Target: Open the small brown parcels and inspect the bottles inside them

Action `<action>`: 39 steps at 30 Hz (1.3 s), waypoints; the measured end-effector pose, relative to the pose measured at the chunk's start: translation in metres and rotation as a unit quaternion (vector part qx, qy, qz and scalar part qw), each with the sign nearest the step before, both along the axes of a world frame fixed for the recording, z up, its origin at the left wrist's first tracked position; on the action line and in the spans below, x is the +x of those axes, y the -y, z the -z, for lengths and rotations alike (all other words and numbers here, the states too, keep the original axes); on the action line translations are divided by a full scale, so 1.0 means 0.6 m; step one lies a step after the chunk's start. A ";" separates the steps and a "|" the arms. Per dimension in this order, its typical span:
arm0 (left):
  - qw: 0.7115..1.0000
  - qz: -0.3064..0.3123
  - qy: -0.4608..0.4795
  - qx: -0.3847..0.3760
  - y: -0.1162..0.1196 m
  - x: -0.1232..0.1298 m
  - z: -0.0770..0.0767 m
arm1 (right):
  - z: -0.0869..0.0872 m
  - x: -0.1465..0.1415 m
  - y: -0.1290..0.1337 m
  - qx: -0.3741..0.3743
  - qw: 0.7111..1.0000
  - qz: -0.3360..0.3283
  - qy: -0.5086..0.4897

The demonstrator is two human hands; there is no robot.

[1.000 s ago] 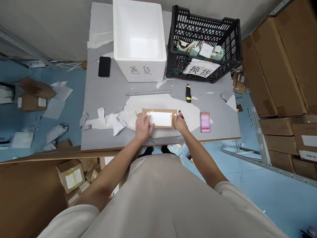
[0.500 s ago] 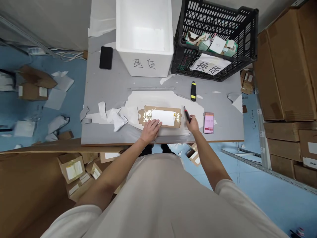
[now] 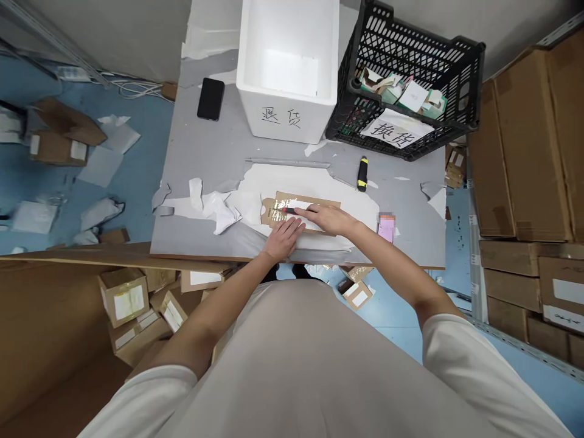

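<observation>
Left hand: laid out flat, fingers extended on the near edge of the package; left hand (image 3: 283, 240).
Right hand: closed around a red-and-black tool (image 3: 288, 210); right hand (image 3: 329, 220) above the package.
Package: brown cardboard package (image 3: 269, 213), shiny tape at its left part, lying on white sheeting (image 3: 292, 175) mid-table, near the front edge.
Table: grey-covered table (image 3: 228, 141); crumpled paper (image 3: 224, 218) left of package, pink-screened phone (image 3: 386, 229) right, black-and-yellow cutter (image 3: 362, 174) beyond.
Back of table: black phone (image 3: 210, 98), white bin (image 3: 292, 121), then black crate (image 3: 462, 125) holding small torn boxes (image 3: 413, 95).
Floor: blue floor (image 3: 150, 137), scattered paper and cardboard at left.
Lower left: large open carton (image 3: 50, 322) with smaller boxes (image 3: 128, 302) inside.
Right side: stacked cartons (image 3: 524, 146) beside a metal post (image 3: 475, 258).
Behind: grey wall (image 3: 137, 36).
</observation>
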State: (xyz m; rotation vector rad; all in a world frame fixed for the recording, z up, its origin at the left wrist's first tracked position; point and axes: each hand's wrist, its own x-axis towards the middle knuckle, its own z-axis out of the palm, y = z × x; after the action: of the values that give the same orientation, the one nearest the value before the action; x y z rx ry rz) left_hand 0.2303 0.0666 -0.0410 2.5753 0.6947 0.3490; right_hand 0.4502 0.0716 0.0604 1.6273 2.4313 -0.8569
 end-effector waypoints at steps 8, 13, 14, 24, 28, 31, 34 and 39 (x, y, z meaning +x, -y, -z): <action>1.000 -0.001 0.007 0.009 -0.002 -0.002 -0.001 | -0.012 0.000 0.003 0.021 0.997 -0.046 0.063; 1.000 0.001 -0.007 -0.009 -0.002 -0.001 -0.005 | -0.025 -0.001 0.008 0.006 0.997 -0.031 0.064; 1.000 0.002 -0.007 -0.010 -0.002 -0.001 -0.006 | -0.030 -0.001 0.009 0.003 0.997 -0.032 0.071; 0.998 0.011 -0.041 0.051 -0.004 0.000 -0.011 | -0.113 0.132 0.099 -0.055 0.966 -0.037 0.249; 0.996 0.007 -0.056 0.064 -0.001 0.001 -0.015 | -0.126 0.165 0.137 -0.058 0.955 -0.050 0.287; 0.996 0.004 -0.063 0.063 0.001 0.002 -0.018 | -0.122 0.171 0.144 -0.044 0.960 -0.047 0.272; 0.996 0.004 -0.063 0.055 0.001 0.001 -0.020 | -0.124 0.190 0.161 -0.026 0.970 -0.019 0.239; 0.998 0.005 -0.050 0.050 0.002 0.000 -0.024 | -0.096 0.229 0.231 0.058 0.967 0.181 0.170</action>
State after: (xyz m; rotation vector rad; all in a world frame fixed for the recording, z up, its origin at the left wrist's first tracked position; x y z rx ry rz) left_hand 0.2306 0.0655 -0.0268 2.7048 0.7165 0.2585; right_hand 0.5874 -0.0668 0.1178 2.1008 2.0184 -0.4244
